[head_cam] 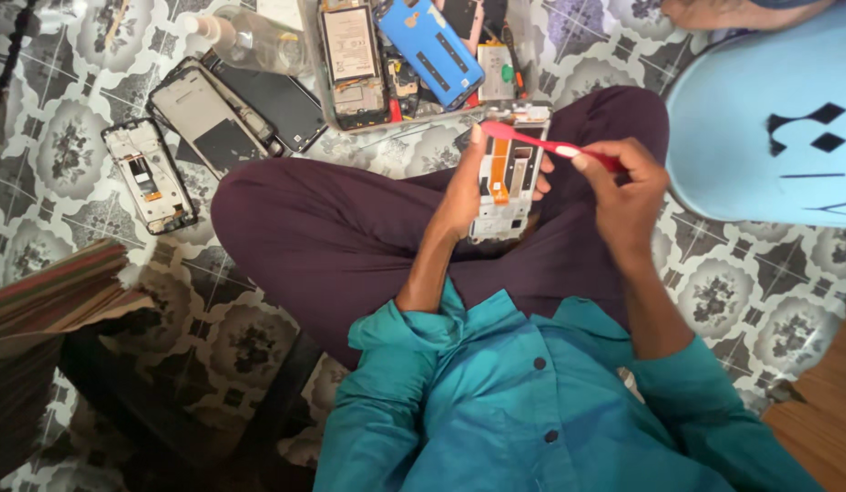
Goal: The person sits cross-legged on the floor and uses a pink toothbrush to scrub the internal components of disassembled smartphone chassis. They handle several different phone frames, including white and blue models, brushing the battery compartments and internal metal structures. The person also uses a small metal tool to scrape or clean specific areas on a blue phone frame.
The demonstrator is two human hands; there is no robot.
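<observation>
In the head view, the left hand (461,187) gripped an opened phone frame (507,178) upright above the crossed legs (350,237). The right hand (626,187), wrist bent inward, pinched a red toothbrush (550,146) whose head touched the frame's top edge.

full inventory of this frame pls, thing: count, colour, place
phone frame: 1, silver with orange flex strip, over the lap, held in left hand
brush-like tool: 1, red, across the frame's top, in right hand
open phone bodies: 2, silver-grey, floor upper left
dark screen panel: 1, black, floor beside those bodies
clear bottle: 1, transparent, lying at top left
parts tray: 1, clear, top centre, holds a blue phone back cover and loose parts
light blue cloth: 1, right edge
floor: grey floral pattern
left hand: gripping the frame's edge
right hand: gripping the tool's handle
</observation>
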